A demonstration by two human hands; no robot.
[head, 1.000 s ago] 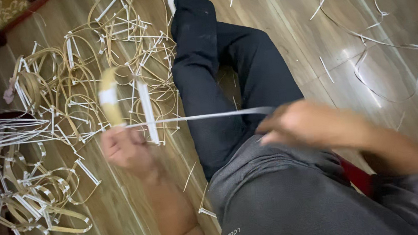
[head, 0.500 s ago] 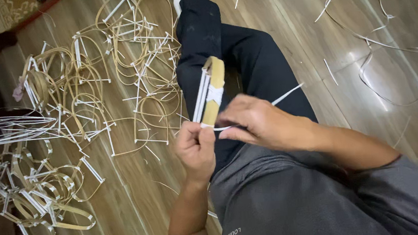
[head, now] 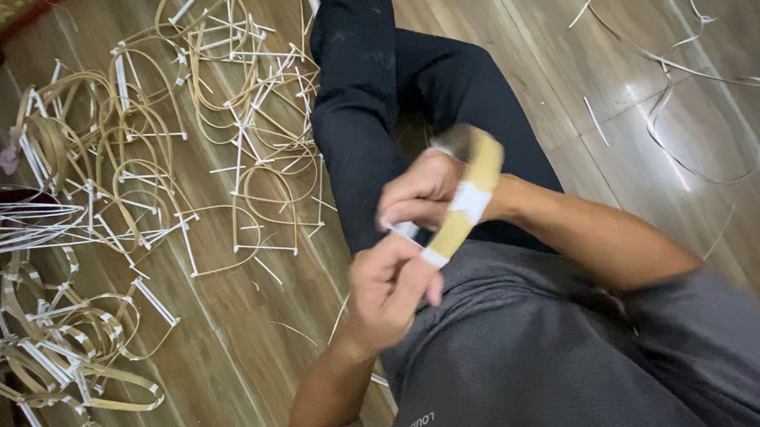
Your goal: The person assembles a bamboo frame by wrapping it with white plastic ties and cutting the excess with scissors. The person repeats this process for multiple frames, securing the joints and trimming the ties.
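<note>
Left hand (head: pixel 393 286): curled shut around the lower end of the bamboo hoop (head: pixel 471 190), thumb and fingers pinched on the white strip (head: pixel 468 203) where it crosses the band.
Right hand (head: pixel 427 196): fingers closed on the hoop's upper part — the exact grip is blurred by motion, but the hoop is plainly held from that side.
Bamboo hoop: held in front of the chest above the lap, between both hands, tilted with its curved top away from the body.
White strip: wrapped in two patches around the tan band; a loose end cannot be made out.
Doing the step well: it is judged that the wrap is best kept taut and flat, the band steadied by one hand while the strip is pressed down by the other — slack would let the binding slip.
Containers: none are seen.
Finished pieces: loose heaps of bound hoops (head: pixel 210 118) are spread on the wooden floor (head: pixel 254 341) to the left of the legs (head: pixel 371 97).
Offcuts: thin strips (head: pixel 685 72) are scattered on the floor to the right, well apart from the hands.
</note>
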